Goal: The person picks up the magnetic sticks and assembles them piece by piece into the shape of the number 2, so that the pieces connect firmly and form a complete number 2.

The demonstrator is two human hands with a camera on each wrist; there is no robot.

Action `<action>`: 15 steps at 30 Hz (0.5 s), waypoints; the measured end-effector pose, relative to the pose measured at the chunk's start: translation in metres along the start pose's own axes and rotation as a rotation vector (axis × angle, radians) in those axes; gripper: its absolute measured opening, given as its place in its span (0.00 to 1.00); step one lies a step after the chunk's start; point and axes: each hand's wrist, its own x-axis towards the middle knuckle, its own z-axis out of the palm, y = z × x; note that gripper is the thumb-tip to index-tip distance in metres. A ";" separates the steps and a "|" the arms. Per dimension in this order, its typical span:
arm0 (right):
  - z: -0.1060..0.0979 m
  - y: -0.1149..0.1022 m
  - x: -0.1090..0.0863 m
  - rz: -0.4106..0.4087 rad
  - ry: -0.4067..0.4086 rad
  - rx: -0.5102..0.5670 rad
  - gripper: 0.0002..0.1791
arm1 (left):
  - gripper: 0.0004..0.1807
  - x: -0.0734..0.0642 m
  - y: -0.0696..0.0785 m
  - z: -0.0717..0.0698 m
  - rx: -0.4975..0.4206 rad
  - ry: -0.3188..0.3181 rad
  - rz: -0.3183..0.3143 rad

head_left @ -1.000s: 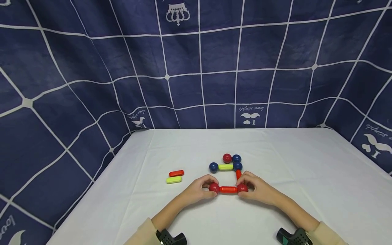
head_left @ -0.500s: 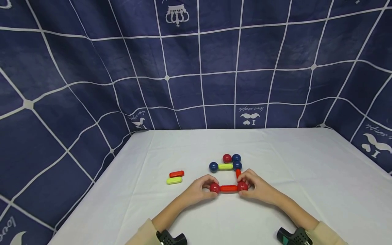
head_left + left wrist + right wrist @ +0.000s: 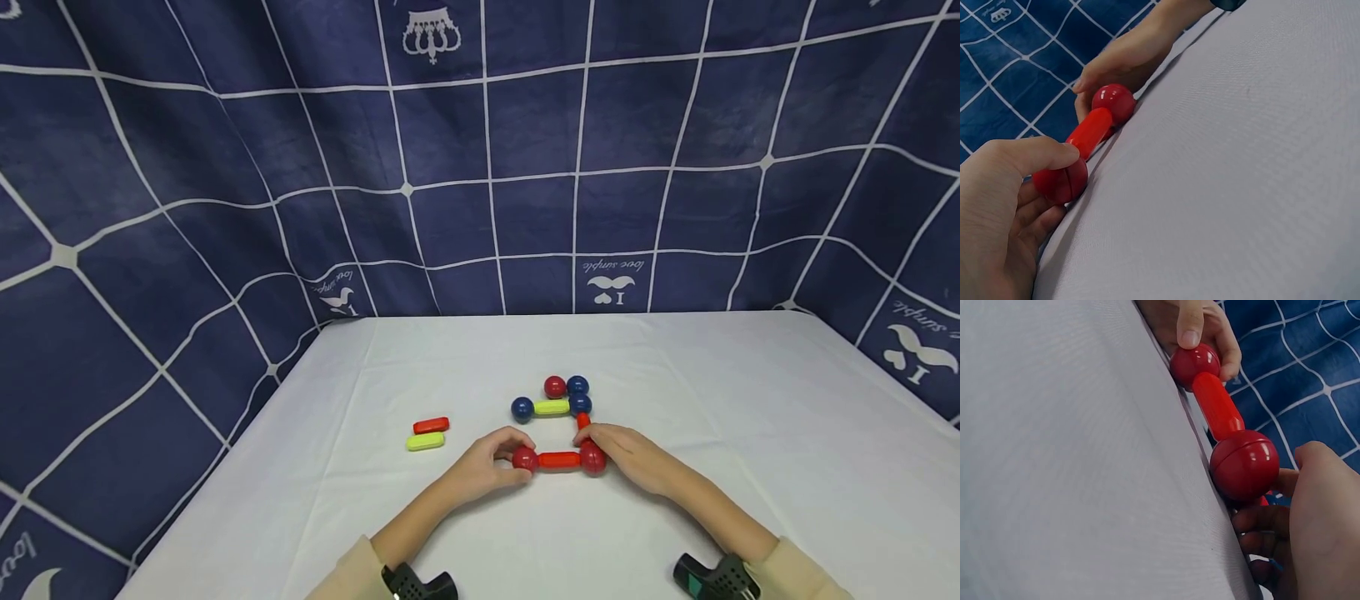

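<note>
My left hand [image 3: 483,467] pinches the left red ball [image 3: 525,459] between thumb and fingers. A red rod [image 3: 559,461] joins it to the right red ball [image 3: 592,458]. My right hand [image 3: 630,454] lies just behind that ball, its fingers reaching over the second red rod [image 3: 582,421]. In the right wrist view the right thumb [image 3: 1311,453] is off the ball [image 3: 1244,465], with the other fingers bent behind it. I cannot tell whether they grip the second rod. That rod runs back to a blue ball [image 3: 580,404], joined by a lime rod [image 3: 551,407] to another blue ball [image 3: 522,408].
Behind the figure, a red ball [image 3: 555,387] and a blue ball [image 3: 577,385] sit side by side. A loose red rod [image 3: 431,425] and a loose lime rod [image 3: 425,442] lie to the left on the white cloth [image 3: 375,517]. A dark blue curtain [image 3: 450,225] surrounds the table.
My right hand has let go of the right red ball and moved slightly back, over the second red rod. My left hand keeps its pinch on the left ball.
</note>
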 end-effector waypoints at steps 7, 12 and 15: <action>0.002 0.001 0.001 0.017 0.026 0.091 0.21 | 0.16 0.000 0.000 0.000 0.003 0.004 -0.004; 0.001 0.001 0.000 -0.006 0.027 0.056 0.15 | 0.17 0.000 0.000 0.000 -0.004 0.019 -0.016; 0.000 0.003 -0.002 -0.053 0.018 0.009 0.18 | 0.18 0.001 -0.001 0.000 -0.014 0.039 -0.017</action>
